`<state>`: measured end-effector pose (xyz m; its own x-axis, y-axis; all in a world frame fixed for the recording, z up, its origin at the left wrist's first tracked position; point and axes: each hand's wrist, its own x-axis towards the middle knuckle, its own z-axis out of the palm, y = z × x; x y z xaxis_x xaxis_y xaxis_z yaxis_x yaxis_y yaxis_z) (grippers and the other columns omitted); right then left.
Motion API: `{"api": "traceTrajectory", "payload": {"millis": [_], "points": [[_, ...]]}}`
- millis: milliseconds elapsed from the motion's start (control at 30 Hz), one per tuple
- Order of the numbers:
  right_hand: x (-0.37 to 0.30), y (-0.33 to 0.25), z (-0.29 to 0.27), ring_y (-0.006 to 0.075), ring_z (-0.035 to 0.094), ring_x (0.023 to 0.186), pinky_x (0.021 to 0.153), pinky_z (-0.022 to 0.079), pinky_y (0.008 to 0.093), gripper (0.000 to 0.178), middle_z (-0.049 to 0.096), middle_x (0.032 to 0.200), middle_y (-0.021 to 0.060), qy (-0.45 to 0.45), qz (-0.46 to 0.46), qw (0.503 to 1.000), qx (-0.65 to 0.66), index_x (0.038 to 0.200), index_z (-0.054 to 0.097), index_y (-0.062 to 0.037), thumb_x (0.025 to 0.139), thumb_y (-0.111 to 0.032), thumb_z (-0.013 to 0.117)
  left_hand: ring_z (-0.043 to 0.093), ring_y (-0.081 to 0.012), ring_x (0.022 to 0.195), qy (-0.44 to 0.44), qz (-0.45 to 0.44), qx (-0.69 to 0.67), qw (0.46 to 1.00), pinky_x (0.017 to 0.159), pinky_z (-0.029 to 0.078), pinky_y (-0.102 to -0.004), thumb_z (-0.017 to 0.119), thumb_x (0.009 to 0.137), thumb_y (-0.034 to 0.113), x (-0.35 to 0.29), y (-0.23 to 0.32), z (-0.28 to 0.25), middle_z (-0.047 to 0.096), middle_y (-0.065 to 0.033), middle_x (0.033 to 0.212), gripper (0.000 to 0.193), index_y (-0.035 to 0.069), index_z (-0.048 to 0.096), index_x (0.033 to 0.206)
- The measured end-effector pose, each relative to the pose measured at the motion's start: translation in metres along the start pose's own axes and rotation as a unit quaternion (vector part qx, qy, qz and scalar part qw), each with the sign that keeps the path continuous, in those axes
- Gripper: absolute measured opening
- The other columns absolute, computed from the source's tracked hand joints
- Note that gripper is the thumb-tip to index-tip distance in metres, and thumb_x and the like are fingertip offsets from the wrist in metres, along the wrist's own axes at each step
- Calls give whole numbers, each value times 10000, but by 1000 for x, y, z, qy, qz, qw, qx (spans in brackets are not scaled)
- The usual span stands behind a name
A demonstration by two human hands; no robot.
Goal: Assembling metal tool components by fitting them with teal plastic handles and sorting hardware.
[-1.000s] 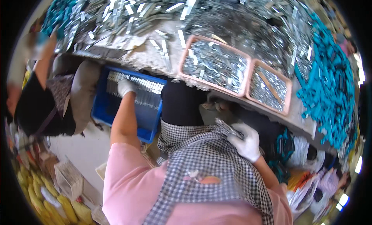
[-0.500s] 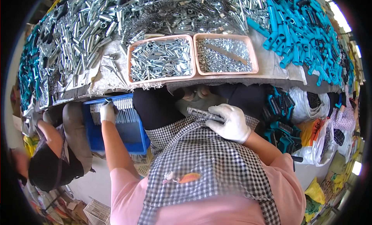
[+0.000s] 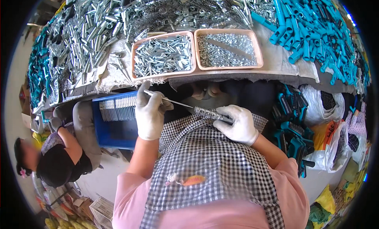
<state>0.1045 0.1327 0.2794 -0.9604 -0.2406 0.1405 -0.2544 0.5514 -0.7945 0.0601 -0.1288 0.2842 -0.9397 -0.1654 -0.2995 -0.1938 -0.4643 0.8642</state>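
Note:
In gloved fingers, my left hand (image 3: 150, 117) pinches a thin metal rod (image 3: 177, 103) above my lap. The rod slants down to the right, and its tip meets or nearly meets the left end of a slotted silver metal cylinder (image 3: 205, 113). Whether the tip has entered the cylinder, I cannot tell. My right hand (image 3: 239, 125), also in a white glove, is closed around the cylinder's darker right end and keeps it nearly level over the checked apron (image 3: 205, 158). Beside my left wrist is a blue bin (image 3: 114, 143) with a row of thin pale metal pieces.
On the table edge stand two pink trays, one of short metal pins (image 3: 164, 55) and one of tiny metal parts (image 3: 229, 51) with a flat strip. Loose metal tubes (image 3: 87, 35) and teal parts (image 3: 308, 35) are heaped behind. A person (image 3: 59, 162) sits at the left.
My left hand has come up and right from the blue bin, now with the thin rod, to the cylinder's left end. My right hand still holds the cylinder, slightly farther right.

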Motion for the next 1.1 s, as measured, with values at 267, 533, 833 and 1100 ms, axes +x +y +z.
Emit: {"api": "traceTrajectory", "payload": {"millis": [267,533,833,1100], "points": [[-7,4,-9,305,691,704,627,548,366,286,699,825,125,53,-3,999,-10,935,721,-51,722,-214,820,635,-183,652,-27,-10,-7,1000,601,561,-331,551,932,-29,-13,-4,27,613,-84,845,285,0,475,1205],[-3,3,-11,294,670,652,591,528,355,305,679,788,144,29,-20,999,-3,929,704,-10,680,-141,820,638,-199,610,-16,-102,59,993,556,552,-337,515,972,60,-24,-3,41,652,-102,837,150,5,572,1099],[-7,3,-17,305,674,675,610,533,356,327,683,796,146,59,-27,998,-5,943,703,-20,661,-131,826,620,-187,589,2,13,62,998,535,534,-320,528,993,99,1,27,21,641,-107,791,116,-2,584,987],[-3,2,-15,307,669,667,606,533,358,325,682,794,148,45,-39,998,-5,939,700,-13,663,-128,824,628,-179,581,-24,-54,81,995,544,541,-309,537,993,101,-10,15,30,652,-93,800,127,-15,580,1023]]}}
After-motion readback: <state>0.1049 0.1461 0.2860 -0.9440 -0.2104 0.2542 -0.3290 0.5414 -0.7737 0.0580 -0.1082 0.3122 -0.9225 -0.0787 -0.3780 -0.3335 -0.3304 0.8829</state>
